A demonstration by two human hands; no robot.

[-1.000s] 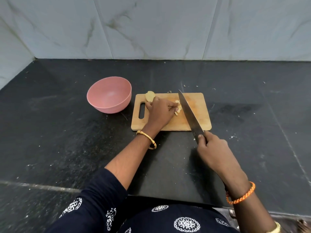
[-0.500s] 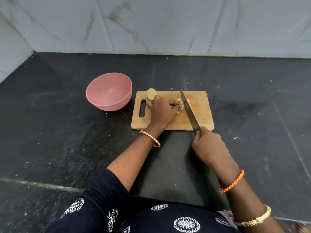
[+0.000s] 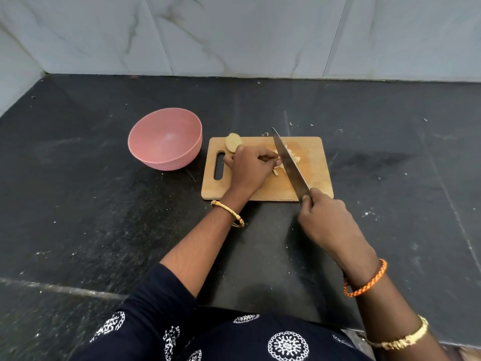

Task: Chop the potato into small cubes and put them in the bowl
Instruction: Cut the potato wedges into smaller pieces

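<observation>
Black stone surface (image 3: 78,204) is filling my view, carrying a wooden cutting board (image 3: 312,183) with a pink bowl (image 3: 166,139) sitting just beside its handle end. My right hand (image 3: 328,220) is wrapping closed around the knife (image 3: 289,165), whose blade is slanting over the board. My left hand (image 3: 250,168) is curling, fingertips pinning the potato pieces (image 3: 291,157) against the blade. One potato slice (image 3: 232,142) is lying at the board's far corner.

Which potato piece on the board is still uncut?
The rounded potato half at the cutting board's far left corner, near the pink bowl. The pieces beside the knife are small strips.
</observation>
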